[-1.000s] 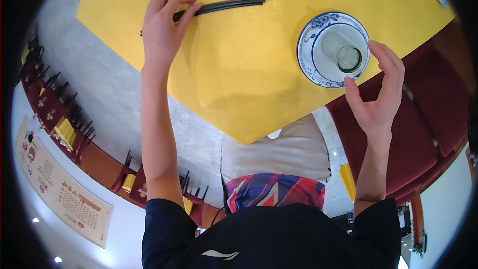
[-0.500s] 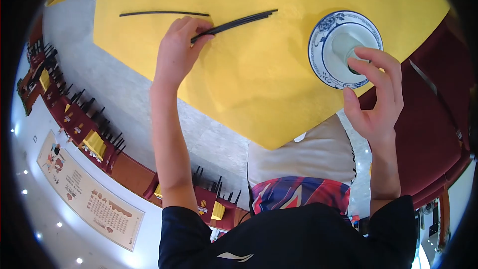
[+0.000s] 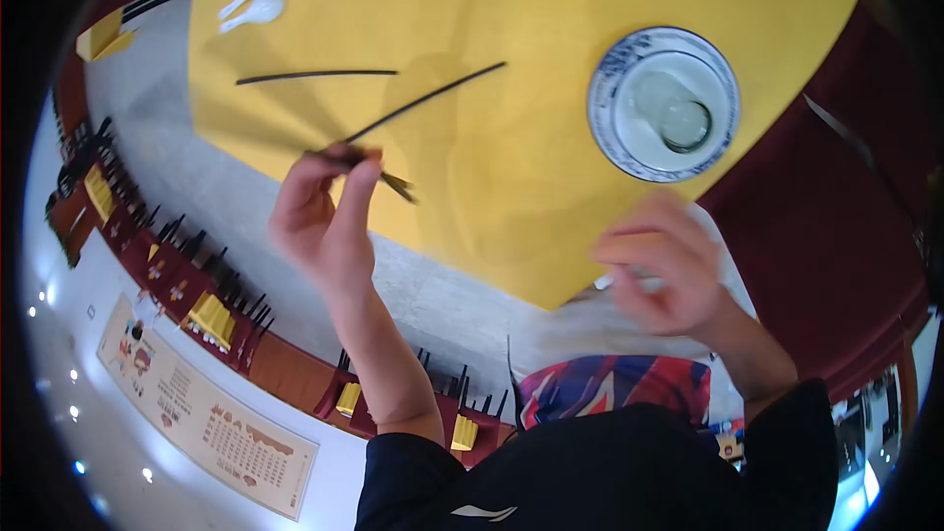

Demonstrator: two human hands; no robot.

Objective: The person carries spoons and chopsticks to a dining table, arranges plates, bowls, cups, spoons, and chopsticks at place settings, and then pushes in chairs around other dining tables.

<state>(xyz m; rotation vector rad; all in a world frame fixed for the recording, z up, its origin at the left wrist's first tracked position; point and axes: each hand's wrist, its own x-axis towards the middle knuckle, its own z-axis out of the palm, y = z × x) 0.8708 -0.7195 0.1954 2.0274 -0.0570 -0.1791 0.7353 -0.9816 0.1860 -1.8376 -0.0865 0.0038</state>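
Note:
Several dark chopsticks (image 3: 398,185) are pinched in a bundle between the thumb and fingers of my left hand (image 3: 329,211), just above the near left edge of the yellow tablecloth. One more dark chopstick (image 3: 433,98) lies slanted on the cloth beyond that hand, and another thin dark stick (image 3: 317,77) lies farther left. My right hand (image 3: 669,261), smeared by motion, hovers over the near table edge with loosely bent fingers apart and nothing visible in them. Beyond it, a clear glass (image 3: 685,125) sits in a blue-and-white dish (image 3: 612,128).
Two white spoons (image 3: 258,8) lie at the far left of the yellow tablecloth (image 3: 511,206). A dark red chair or cover (image 3: 816,206) is at the right. Tables with yellow napkins and chairs (image 3: 211,320) line the room to the left.
My left hand has raised the bundle and drawn it toward me, leaving one chopstick on the cloth. My right hand has come away from the glass toward my lap. The view has shifted.

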